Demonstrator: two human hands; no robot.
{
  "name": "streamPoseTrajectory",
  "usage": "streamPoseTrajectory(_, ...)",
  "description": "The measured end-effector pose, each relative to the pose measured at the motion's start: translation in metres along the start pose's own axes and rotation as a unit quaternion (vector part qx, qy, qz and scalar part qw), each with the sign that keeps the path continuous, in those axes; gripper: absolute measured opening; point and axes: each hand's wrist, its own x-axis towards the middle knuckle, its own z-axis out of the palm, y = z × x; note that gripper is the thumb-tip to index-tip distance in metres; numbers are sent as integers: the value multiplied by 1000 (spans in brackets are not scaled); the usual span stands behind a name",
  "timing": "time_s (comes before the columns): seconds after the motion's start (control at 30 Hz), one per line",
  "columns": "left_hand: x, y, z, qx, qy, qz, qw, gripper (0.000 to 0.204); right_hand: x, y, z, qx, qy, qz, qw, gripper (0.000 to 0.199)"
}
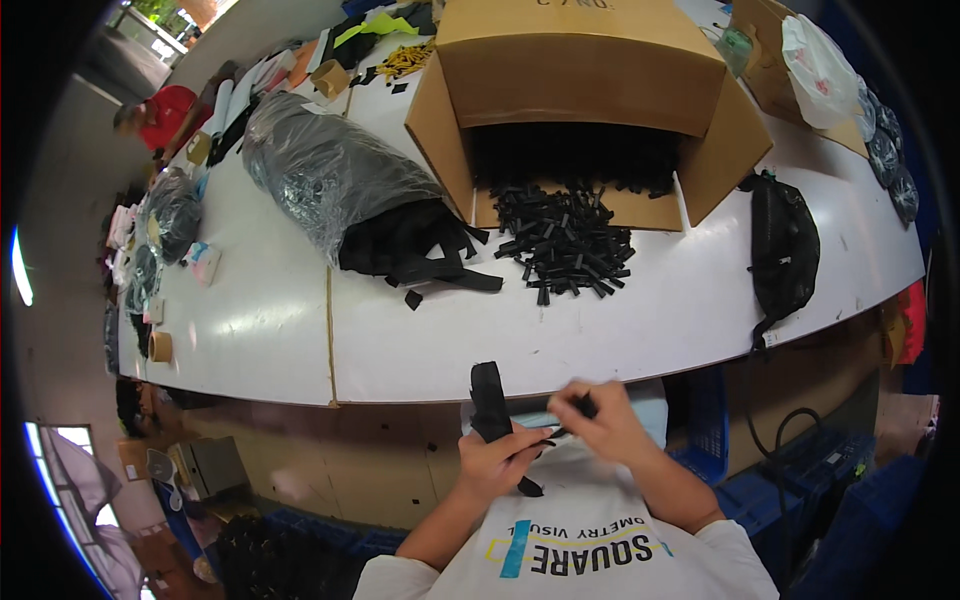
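While the left hand (495,462) gripped a black strap (490,402) upright below the desk (420,340) edge, the right hand (600,420) pinched a small black piece (587,405) just beside it, seemingly mid-fitting. Next would likely call for lining the piece up with the strap's end. Fingers hid the joint; the strap's lower end was hard to make out.

Long white worktable (260,330) over blue crates (760,490); daylight glares from windows at left
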Motion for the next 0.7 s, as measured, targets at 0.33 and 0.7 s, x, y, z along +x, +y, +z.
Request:
streamPoseTrajectory(0.33,-2,-16,-22,97,150,-17,984,14,145,33,14,-524,36,-11,851,20)
streamPoseTrajectory(0.7,1,-28,-44,71,226,-35,971,9,137,18,-4,-231,189,-116,947,17)
